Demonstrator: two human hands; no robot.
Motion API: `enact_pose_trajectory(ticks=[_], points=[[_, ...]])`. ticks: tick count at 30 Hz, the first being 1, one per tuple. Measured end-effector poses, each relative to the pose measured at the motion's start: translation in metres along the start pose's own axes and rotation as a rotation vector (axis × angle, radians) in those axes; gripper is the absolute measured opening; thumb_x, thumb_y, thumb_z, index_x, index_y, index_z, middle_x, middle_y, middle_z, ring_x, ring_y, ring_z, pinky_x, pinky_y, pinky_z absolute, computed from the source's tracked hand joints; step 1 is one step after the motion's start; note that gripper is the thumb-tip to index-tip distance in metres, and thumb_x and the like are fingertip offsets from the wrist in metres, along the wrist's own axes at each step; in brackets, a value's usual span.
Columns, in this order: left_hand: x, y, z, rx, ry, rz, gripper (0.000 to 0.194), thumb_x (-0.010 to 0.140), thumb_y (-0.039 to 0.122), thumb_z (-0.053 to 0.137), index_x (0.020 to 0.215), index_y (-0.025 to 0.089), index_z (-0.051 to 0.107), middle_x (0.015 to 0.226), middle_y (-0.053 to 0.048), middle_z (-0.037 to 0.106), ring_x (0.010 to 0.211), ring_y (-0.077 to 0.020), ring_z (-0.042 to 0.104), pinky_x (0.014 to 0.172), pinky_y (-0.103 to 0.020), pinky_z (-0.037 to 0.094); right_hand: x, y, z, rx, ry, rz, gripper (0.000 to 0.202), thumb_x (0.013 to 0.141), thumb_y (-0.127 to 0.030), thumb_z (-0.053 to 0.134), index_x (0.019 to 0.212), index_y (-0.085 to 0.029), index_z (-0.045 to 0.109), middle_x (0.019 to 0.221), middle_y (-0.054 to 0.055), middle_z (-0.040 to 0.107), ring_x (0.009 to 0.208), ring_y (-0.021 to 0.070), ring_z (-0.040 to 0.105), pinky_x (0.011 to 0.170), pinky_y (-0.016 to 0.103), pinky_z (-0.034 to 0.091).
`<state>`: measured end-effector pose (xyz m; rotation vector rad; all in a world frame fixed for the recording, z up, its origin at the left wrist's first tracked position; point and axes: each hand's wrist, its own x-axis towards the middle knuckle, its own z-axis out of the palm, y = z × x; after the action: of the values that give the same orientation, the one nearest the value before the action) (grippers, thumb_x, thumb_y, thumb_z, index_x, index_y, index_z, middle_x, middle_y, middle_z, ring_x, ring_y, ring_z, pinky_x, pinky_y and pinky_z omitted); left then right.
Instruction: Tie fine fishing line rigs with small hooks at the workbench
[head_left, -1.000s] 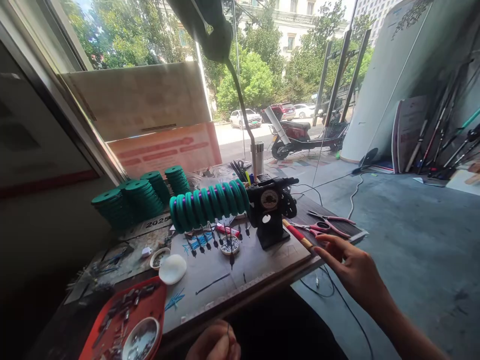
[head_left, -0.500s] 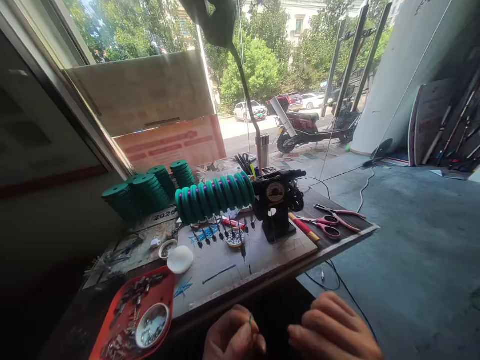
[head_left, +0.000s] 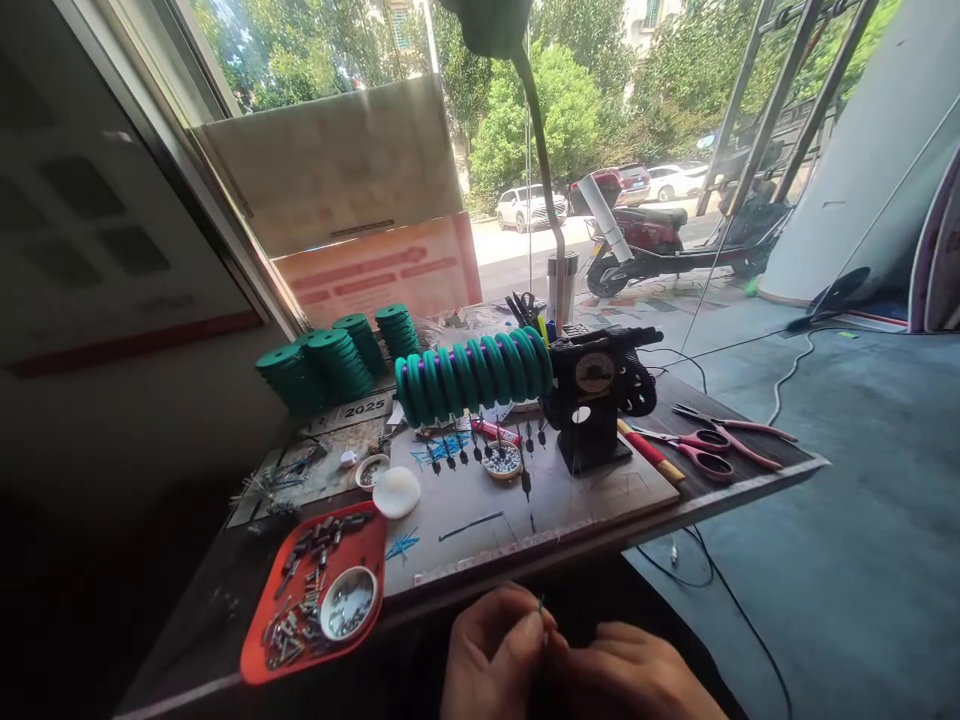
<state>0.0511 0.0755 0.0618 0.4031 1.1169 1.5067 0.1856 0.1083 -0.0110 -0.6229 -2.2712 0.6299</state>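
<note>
My left hand [head_left: 499, 645] is closed in a pinch near the table's front edge, a thin blue-green strand [head_left: 541, 605] poking up between thumb and forefinger. Against its fingertips, my right hand [head_left: 630, 668] is closed too; whatever its fingers hold is hidden. Beyond them on the table, a row of green ring-shaped spools [head_left: 476, 375] sits on the shaft of a black winding machine [head_left: 596, 400]. Small dark weights [head_left: 526, 484] hang below the spools on fine lines.
A red tray [head_left: 262, 635] of small metal parts and a white bowl [head_left: 349, 603] lies at the left. Scissors [head_left: 709, 455], pliers [head_left: 750, 445], a dish of beads [head_left: 502, 460], a white round lid [head_left: 396, 492] and a thin rod [head_left: 471, 526] lie about. Stacked green spools [head_left: 337, 360] stand behind.
My right hand has come in leftward, from apart to touching my left hand's fingertips. The left keeps its pinch on the strand. The whole view has shifted, with the table now further right.
</note>
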Motion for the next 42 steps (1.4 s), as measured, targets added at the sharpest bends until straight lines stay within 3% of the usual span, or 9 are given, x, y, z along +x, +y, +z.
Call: enact_pose_trajectory(ticks=[6, 10, 17, 22, 25, 30, 33, 36, 42], points=[[0.012, -0.013, -0.005, 0.158, 0.141, 0.193, 0.031, 0.047, 0.042, 0.083, 0.057, 0.016, 0.068, 0.055, 0.003, 0.056, 0.039, -0.0044, 0.043, 0.033, -0.013, 0.035, 0.029, -0.014, -0.029, 0.403, 0.037, 0.453, 0.024, 0.085, -0.027, 0.045, 0.101, -0.016, 0.061, 0.087, 0.008, 0.066, 0.077, 0.0194, 0.062, 0.070, 0.027, 0.049], [0.021, -0.023, -0.008, 0.331, 0.095, 0.336, 0.029, 0.060, 0.043, 0.075, 0.057, 0.016, 0.064, 0.057, 0.004, 0.047, 0.041, -0.0050, 0.040, 0.032, -0.014, 0.029, 0.053, -0.020, -0.036, 0.476, 0.061, 0.532, 0.030, 0.087, -0.030, 0.043, 0.104, -0.017, 0.063, 0.102, 0.010, 0.066, 0.094, 0.0238, 0.061, 0.083, 0.033, 0.047], [0.023, -0.017, -0.007, 0.483, -0.045, 0.404, 0.012, 0.066, 0.027, 0.069, 0.057, 0.019, 0.067, 0.067, 0.001, 0.048, 0.056, -0.0097, 0.045, 0.050, -0.019, 0.038, 0.056, -0.023, -0.045, 0.545, 0.100, 0.525, 0.028, 0.084, -0.029, 0.047, 0.102, -0.019, 0.066, 0.105, 0.009, 0.065, 0.097, 0.0241, 0.058, 0.086, 0.033, 0.044], [0.018, -0.008, -0.001, 0.453, -0.032, 0.486, 0.012, 0.065, 0.029, 0.072, 0.057, 0.020, 0.071, 0.070, 0.000, 0.049, 0.071, -0.0143, 0.049, 0.066, -0.021, 0.041, 0.057, -0.016, -0.043, 1.203, 0.090, 0.729, 0.017, 0.069, -0.024, 0.064, 0.086, -0.020, 0.068, 0.078, 0.001, 0.063, 0.068, 0.0138, 0.056, 0.064, 0.023, 0.043], [0.015, -0.007, 0.003, 0.201, -0.037, 0.338, 0.014, 0.061, 0.033, 0.076, 0.057, 0.020, 0.071, 0.068, 0.002, 0.050, 0.064, -0.0106, 0.049, 0.060, -0.019, 0.041, 0.061, -0.013, -0.031, 1.582, 0.068, 0.717, 0.014, 0.063, -0.018, 0.068, 0.078, -0.018, 0.065, 0.062, -0.003, 0.055, 0.053, 0.0067, 0.045, 0.053, 0.017, 0.034], [0.012, -0.011, 0.008, -0.247, -0.027, -0.130, 0.017, 0.053, 0.024, 0.081, 0.065, 0.016, 0.073, 0.069, -0.005, 0.070, 0.073, -0.0164, 0.064, 0.071, -0.023, 0.047, 0.065, -0.011, -0.020, 1.734, 0.152, 0.618, 0.012, 0.064, -0.014, 0.067, 0.074, -0.017, 0.064, 0.061, -0.003, 0.053, 0.055, 0.0062, 0.045, 0.055, 0.016, 0.034], [0.009, -0.010, 0.008, -0.263, 0.086, -0.248, 0.019, 0.049, 0.015, 0.081, 0.066, 0.016, 0.073, 0.077, -0.008, 0.074, 0.079, -0.0183, 0.066, 0.071, -0.023, 0.047, 0.058, -0.007, -0.026, 1.636, 0.148, 0.658, 0.014, 0.063, -0.019, 0.068, 0.077, -0.019, 0.066, 0.066, -0.002, 0.059, 0.059, 0.0089, 0.053, 0.059, 0.019, 0.040], [0.009, -0.008, 0.006, -0.113, 0.086, -0.250, 0.017, 0.049, 0.019, 0.083, 0.059, 0.017, 0.069, 0.061, -0.002, 0.068, 0.056, -0.0095, 0.059, 0.052, -0.017, 0.040, 0.045, -0.001, -0.030, 1.107, 0.137, 0.601, 0.023, 0.075, -0.023, 0.061, 0.097, -0.021, 0.063, 0.081, 0.001, 0.065, 0.073, 0.0147, 0.059, 0.068, 0.024, 0.044], [0.018, -0.009, 0.000, 0.371, -0.124, 0.077, 0.023, 0.061, 0.035, 0.072, 0.055, 0.015, 0.064, 0.055, 0.004, 0.046, 0.044, -0.0041, 0.031, 0.043, -0.019, 0.019, 0.014, 0.011, -0.013, -0.011, 0.343, 0.004, 0.020, 0.092, -0.017, 0.040, 0.078, -0.020, 0.054, 0.061, -0.001, 0.057, 0.053, 0.0120, 0.050, 0.052, 0.022, 0.036]])
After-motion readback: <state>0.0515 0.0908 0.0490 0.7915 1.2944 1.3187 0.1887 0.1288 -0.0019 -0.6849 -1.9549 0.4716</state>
